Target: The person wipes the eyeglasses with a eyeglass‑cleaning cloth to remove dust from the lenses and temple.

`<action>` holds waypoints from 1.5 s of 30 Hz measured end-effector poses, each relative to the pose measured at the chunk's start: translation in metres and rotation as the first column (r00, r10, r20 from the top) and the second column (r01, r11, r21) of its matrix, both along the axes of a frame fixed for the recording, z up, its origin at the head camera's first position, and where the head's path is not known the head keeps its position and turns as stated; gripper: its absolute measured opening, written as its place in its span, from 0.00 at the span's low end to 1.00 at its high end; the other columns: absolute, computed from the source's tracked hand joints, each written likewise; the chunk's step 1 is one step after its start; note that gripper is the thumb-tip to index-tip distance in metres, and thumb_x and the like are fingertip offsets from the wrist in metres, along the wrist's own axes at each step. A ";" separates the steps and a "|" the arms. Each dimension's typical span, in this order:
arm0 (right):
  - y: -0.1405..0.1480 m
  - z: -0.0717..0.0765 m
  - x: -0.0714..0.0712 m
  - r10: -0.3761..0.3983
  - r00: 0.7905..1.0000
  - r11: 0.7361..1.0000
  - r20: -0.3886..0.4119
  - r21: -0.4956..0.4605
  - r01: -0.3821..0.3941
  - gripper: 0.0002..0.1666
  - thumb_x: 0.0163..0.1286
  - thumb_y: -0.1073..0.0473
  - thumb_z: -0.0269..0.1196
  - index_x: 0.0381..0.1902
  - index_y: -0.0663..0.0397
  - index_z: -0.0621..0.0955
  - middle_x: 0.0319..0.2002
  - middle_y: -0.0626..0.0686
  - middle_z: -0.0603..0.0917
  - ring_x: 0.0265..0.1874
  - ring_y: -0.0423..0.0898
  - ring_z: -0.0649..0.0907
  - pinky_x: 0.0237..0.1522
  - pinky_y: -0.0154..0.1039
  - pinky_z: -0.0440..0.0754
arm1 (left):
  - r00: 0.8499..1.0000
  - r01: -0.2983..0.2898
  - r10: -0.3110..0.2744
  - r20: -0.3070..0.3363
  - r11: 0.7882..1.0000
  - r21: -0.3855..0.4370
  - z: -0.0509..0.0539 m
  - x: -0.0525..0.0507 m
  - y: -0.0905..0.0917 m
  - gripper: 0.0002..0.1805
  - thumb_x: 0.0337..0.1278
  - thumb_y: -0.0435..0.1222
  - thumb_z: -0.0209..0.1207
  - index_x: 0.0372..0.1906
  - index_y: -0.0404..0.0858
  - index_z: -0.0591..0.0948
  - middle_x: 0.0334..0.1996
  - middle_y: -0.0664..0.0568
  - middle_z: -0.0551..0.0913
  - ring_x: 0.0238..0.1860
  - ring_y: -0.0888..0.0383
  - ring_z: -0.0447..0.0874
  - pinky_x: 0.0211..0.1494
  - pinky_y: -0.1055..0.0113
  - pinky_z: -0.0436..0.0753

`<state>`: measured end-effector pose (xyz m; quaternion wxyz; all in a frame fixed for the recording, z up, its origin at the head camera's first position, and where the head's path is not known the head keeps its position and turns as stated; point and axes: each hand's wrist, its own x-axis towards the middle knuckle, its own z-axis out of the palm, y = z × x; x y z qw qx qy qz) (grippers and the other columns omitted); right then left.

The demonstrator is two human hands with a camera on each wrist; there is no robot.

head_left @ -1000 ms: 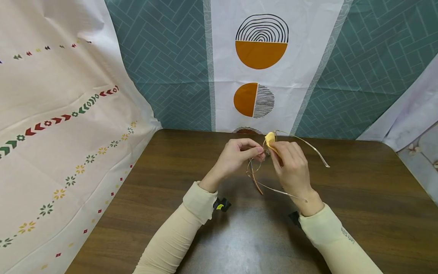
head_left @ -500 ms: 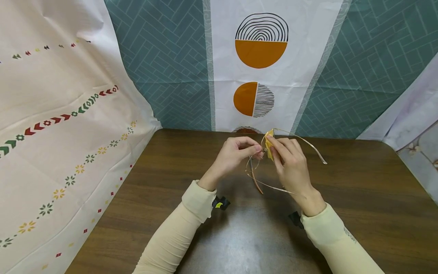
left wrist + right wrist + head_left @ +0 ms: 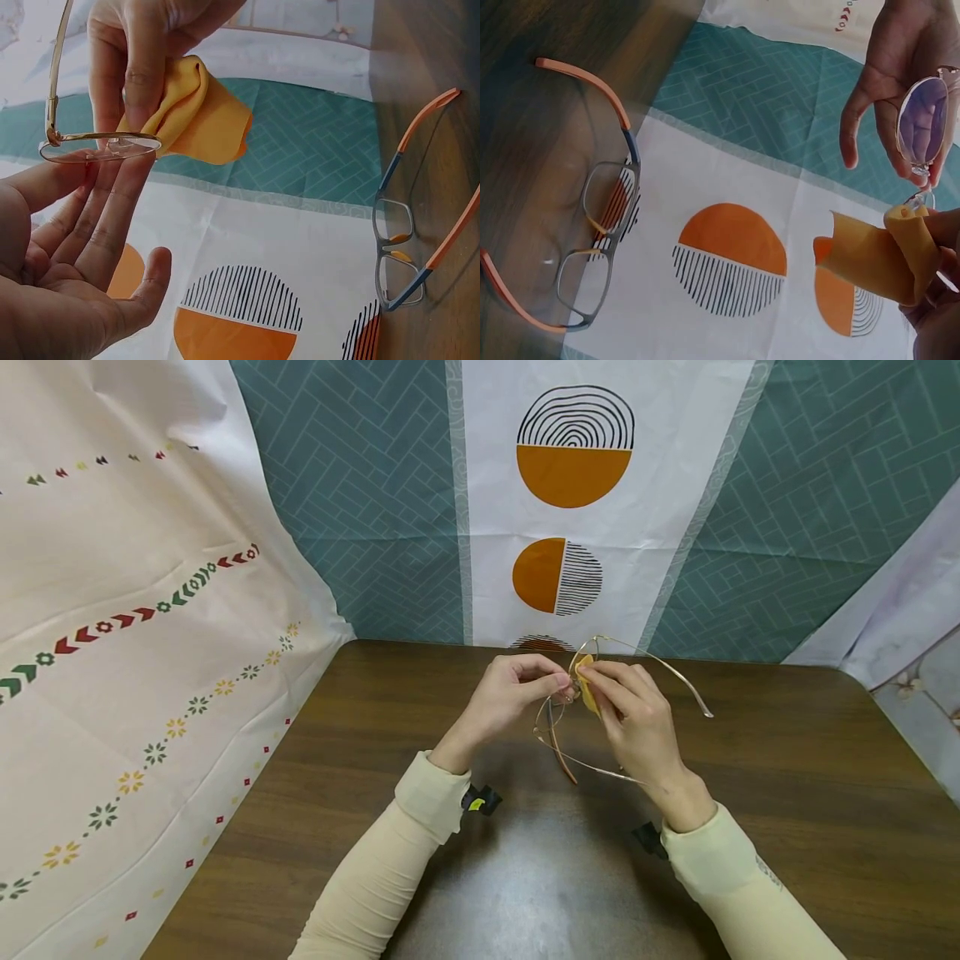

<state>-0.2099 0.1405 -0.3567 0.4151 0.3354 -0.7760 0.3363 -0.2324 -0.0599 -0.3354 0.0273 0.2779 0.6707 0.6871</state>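
A pair of gold-rimmed eyeglasses (image 3: 922, 120) is held up in the air, one long temple sticking out past the right hand. My left hand (image 3: 498, 702) pinches its front near the middle between thumb and fingers. Folded in the fingertips of my right hand (image 3: 637, 718) is a yellow cleaning cloth (image 3: 214, 124), pressed against the lens farther from me in the head view. The cloth and fingers cover part of that lens. The nearer lens is uncovered in the right wrist view.
A second pair of eyeglasses (image 3: 592, 81), grey-framed with orange temples, rests on the brown wooden table (image 3: 337, 827) behind the hands. A teal and white patterned cloth (image 3: 375, 510) hangs at the table's back edge, and a cream one (image 3: 150, 693) at the left.
The cloth has slid down from the top of the far lens, whose upper rim now shows. Both hands have shifted slightly up and left with the gold eyeglasses. The grey pair has stayed put.
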 end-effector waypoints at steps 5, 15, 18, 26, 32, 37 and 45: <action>0.002 0.002 0.000 0.006 1.000 1.000 0.002 -0.004 -0.006 0.14 0.62 0.79 0.70 0.46 0.69 0.88 0.44 0.62 0.88 0.38 0.56 0.82 0.43 0.40 0.75 | 1.000 0.003 -0.003 0.000 1.000 -0.005 0.001 0.000 0.000 0.07 0.69 0.25 0.62 0.43 0.22 0.85 0.35 0.40 0.90 0.36 0.57 0.89 0.53 0.47 0.87; -0.001 0.006 0.004 -0.054 0.998 0.984 0.010 -0.169 0.055 0.13 0.62 0.82 0.68 0.43 0.68 0.89 0.39 0.61 0.88 0.38 0.58 0.83 0.47 0.33 0.75 | 0.999 -0.026 0.026 0.036 1.000 -0.001 0.001 0.001 0.002 0.07 0.69 0.25 0.62 0.43 0.22 0.85 0.34 0.41 0.90 0.34 0.58 0.90 0.54 0.42 0.85; -0.003 0.005 0.004 -0.109 0.994 0.972 -0.019 -0.212 0.102 0.12 0.65 0.81 0.66 0.44 0.70 0.89 0.39 0.63 0.87 0.40 0.61 0.83 0.52 0.33 0.75 | 0.998 -0.021 0.020 0.052 1.000 0.006 0.000 0.001 0.003 0.07 0.69 0.25 0.62 0.43 0.22 0.85 0.33 0.43 0.90 0.33 0.58 0.89 0.55 0.39 0.84; -0.005 -0.001 0.003 -0.121 0.992 0.975 -0.031 -0.193 0.113 0.14 0.67 0.81 0.64 0.47 0.71 0.88 0.44 0.64 0.86 0.45 0.63 0.83 0.58 0.30 0.74 | 0.997 0.033 -0.032 0.065 0.999 -0.018 0.000 0.004 0.006 0.07 0.69 0.27 0.63 0.42 0.24 0.86 0.32 0.46 0.90 0.34 0.57 0.89 0.52 0.45 0.86; -0.006 -0.001 0.003 -0.067 0.998 0.985 -0.007 -0.161 0.065 0.14 0.65 0.81 0.66 0.47 0.69 0.88 0.45 0.62 0.88 0.41 0.59 0.83 0.49 0.32 0.75 | 0.999 0.024 -0.022 0.048 0.999 -0.037 0.001 0.005 0.004 0.07 0.69 0.27 0.63 0.42 0.25 0.86 0.32 0.44 0.90 0.35 0.54 0.90 0.50 0.51 0.88; -0.004 0.002 0.003 0.004 1.000 0.995 -0.022 -0.104 -0.006 0.16 0.61 0.82 0.68 0.45 0.68 0.89 0.44 0.60 0.89 0.36 0.57 0.81 0.39 0.39 0.73 | 0.999 0.019 -0.017 0.052 0.999 -0.037 0.000 0.003 0.003 0.07 0.69 0.27 0.63 0.43 0.24 0.86 0.33 0.43 0.90 0.37 0.48 0.90 0.52 0.48 0.87; 0.005 0.007 0.001 0.082 0.997 0.996 -0.016 0.027 -0.082 0.18 0.59 0.83 0.69 0.45 0.66 0.89 0.43 0.59 0.89 0.37 0.54 0.81 0.40 0.39 0.74 | 0.997 0.024 -0.021 0.068 0.999 -0.047 0.001 0.001 0.000 0.07 0.69 0.26 0.63 0.43 0.23 0.86 0.34 0.44 0.90 0.35 0.58 0.89 0.54 0.49 0.87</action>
